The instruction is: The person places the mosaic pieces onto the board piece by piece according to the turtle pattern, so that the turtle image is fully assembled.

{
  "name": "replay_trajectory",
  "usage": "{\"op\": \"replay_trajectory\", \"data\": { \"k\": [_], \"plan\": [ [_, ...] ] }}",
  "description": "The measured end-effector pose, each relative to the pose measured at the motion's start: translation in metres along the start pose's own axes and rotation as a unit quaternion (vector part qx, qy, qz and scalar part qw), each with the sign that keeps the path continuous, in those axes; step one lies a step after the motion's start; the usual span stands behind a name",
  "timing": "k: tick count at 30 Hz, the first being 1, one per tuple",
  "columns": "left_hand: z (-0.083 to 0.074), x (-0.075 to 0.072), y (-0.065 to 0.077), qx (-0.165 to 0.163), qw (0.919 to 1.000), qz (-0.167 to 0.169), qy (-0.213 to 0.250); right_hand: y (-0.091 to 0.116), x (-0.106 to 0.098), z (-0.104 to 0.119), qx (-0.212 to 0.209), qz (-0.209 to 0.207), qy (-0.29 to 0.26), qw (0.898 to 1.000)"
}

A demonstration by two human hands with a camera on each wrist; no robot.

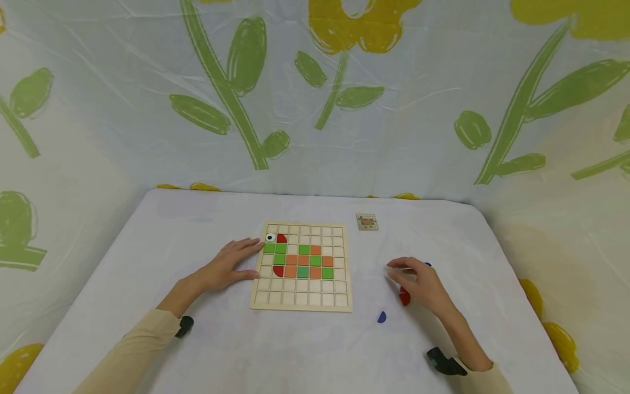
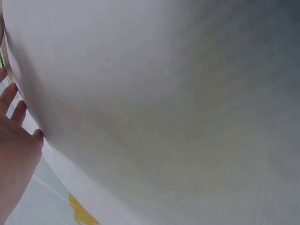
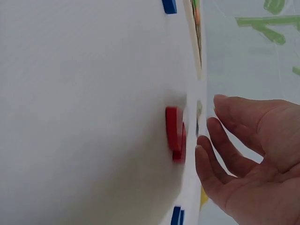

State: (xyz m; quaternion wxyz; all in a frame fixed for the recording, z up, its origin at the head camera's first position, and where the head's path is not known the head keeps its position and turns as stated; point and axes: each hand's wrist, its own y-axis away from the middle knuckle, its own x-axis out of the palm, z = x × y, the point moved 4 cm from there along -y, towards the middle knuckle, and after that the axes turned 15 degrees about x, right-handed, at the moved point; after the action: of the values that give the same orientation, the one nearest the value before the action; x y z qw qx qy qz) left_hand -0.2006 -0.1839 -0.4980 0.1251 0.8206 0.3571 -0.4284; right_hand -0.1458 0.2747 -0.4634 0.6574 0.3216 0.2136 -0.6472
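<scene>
A wooden grid board [image 1: 315,299] lies on the white cloth, with green, orange and teal squares, red quarter-round pieces and a white eye piece [image 1: 270,237] set in it. Against the board's left edge rests my left hand [image 1: 221,268], its fingers spread and nearly straight. My right hand [image 1: 418,284] hovers right of the board, thumb and fingers loosely bent, and nothing shows between them. Red pieces [image 3: 172,129] lie on the cloth beneath it, partly hidden in the head view. One blue half-round piece [image 1: 381,317] is nearer the front; another blue piece [image 1: 428,264] peeks out behind the hand.
A small picture card [image 1: 367,221] lies beyond the board's back right corner. The cloth-covered table [image 1: 305,355] meets a flower-printed fabric wall [image 1: 394,137] at the back, and similar fabric hangs on both sides.
</scene>
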Motion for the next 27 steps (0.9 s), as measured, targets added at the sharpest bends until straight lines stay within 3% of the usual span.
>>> {"op": "replay_trajectory", "data": {
  "k": [8, 18, 27],
  "plan": [
    [-0.002, -0.001, 0.0, 0.008, 1.0, -0.002, 0.001, 0.013, -0.014, -0.018, 0.017, 0.001, 0.014, 1.0],
    [-0.004, -0.003, 0.002, 0.007, 0.9999, -0.01, -0.002, 0.018, -0.017, -0.03, -0.027, 0.003, 0.029, 0.999],
    [0.0, 0.0, 0.001, 0.003, 1.0, -0.005, 0.002, 0.017, -0.017, -0.031, -0.027, 0.007, 0.051, 0.998]
  ]
}}
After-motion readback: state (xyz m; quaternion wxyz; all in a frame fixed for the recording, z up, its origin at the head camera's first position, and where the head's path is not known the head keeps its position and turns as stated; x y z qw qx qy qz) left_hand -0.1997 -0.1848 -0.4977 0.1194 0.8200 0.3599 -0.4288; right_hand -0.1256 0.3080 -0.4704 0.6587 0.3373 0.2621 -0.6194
